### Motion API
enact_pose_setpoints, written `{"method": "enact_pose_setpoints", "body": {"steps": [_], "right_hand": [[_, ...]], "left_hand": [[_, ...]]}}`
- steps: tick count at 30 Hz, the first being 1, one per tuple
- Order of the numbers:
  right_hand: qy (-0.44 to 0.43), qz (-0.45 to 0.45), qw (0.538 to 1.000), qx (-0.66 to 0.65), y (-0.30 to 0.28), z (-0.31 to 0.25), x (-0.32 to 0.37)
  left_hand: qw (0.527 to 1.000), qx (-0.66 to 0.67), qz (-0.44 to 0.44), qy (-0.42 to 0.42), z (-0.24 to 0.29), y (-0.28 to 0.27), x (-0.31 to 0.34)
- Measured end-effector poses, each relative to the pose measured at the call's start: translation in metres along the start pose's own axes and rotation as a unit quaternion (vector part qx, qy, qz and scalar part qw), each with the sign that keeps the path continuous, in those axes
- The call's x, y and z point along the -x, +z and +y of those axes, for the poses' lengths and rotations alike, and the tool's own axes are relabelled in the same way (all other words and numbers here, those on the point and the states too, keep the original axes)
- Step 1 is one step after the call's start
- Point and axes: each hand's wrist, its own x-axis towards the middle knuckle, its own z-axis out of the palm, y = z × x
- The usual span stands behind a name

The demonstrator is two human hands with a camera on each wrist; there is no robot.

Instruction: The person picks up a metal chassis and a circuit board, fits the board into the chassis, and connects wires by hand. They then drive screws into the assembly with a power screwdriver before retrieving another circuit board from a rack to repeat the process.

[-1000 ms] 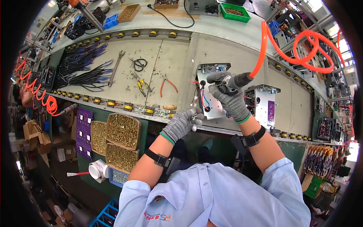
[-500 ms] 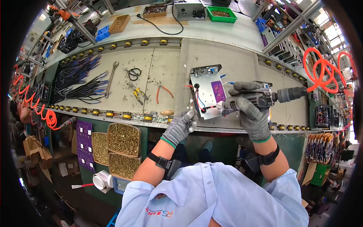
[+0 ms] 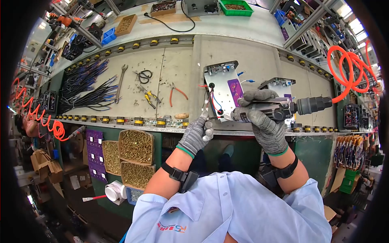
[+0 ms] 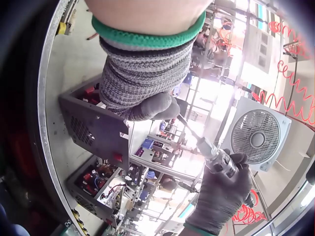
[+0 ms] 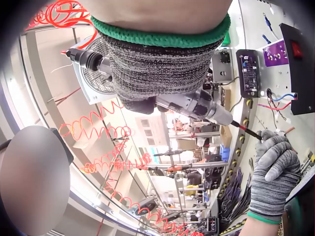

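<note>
My right hand (image 3: 269,129), in a grey knit glove, grips a power screwdriver (image 3: 279,109) lying nearly level, its nose toward the left. An orange hose (image 3: 340,77) runs from its rear end. The dark bit (image 5: 248,130) reaches my gloved left hand (image 3: 195,135), whose curled fingertips pinch its tip at the bench's front edge. Whatever small piece sits between those fingertips is hidden. Just beyond the hands stands an open metal chassis (image 3: 222,83) with a purple circuit board (image 3: 235,92) and red and blue wires (image 3: 216,105). A second chassis (image 3: 280,85) is partly covered by the right hand.
Left on the bench lie black cables (image 3: 87,89), a wrench (image 3: 120,83), scissors (image 3: 144,76), yellow-handled pliers (image 3: 149,97) and red-handled pliers (image 3: 178,92). Boxes of brass screws (image 3: 136,146) stand below the front rail. A roller rail (image 3: 133,43) runs behind.
The screwdriver has swung from over the chassis to a level pose at the right, its bit now at my left fingertips. The left hand stays near the bench edge, slightly raised.
</note>
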Motion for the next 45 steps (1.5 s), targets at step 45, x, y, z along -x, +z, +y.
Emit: {"method": "enact_pose_setpoints", "body": {"steps": [45], "right_hand": [[0.083,-0.028,0.941,0.328,-0.029,0.047,-0.01]], "left_hand": [[0.944,-0.317,-0.085,0.031,0.023,0.004,0.028]]}}
